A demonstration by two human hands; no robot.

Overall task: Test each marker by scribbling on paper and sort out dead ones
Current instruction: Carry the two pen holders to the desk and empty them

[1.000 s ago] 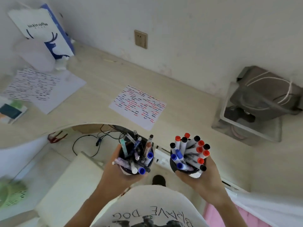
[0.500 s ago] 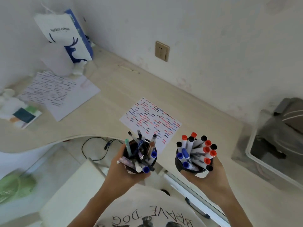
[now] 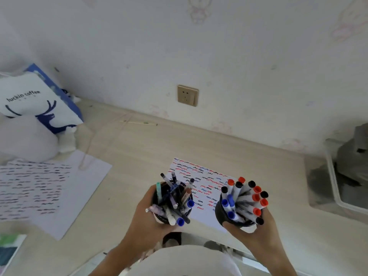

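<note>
Two cups: my left hand (image 3: 146,222) grips the pen cup (image 3: 171,204); my right hand (image 3: 253,233) grips the marker cup (image 3: 236,213).
Paper: scribbled sheet (image 3: 201,188) beneath them, touching the desk's (image 3: 143,148) near edge.
Room: bare desk toward the wall.

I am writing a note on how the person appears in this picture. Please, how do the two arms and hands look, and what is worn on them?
Both forearms are bare, with no sleeves reaching them. The left hand and the right hand wear no gloves. No ring, watch or bracelet shows on the fingers or wrists, though the picture is soft. A light garment covers the chest at the bottom edge.
</note>
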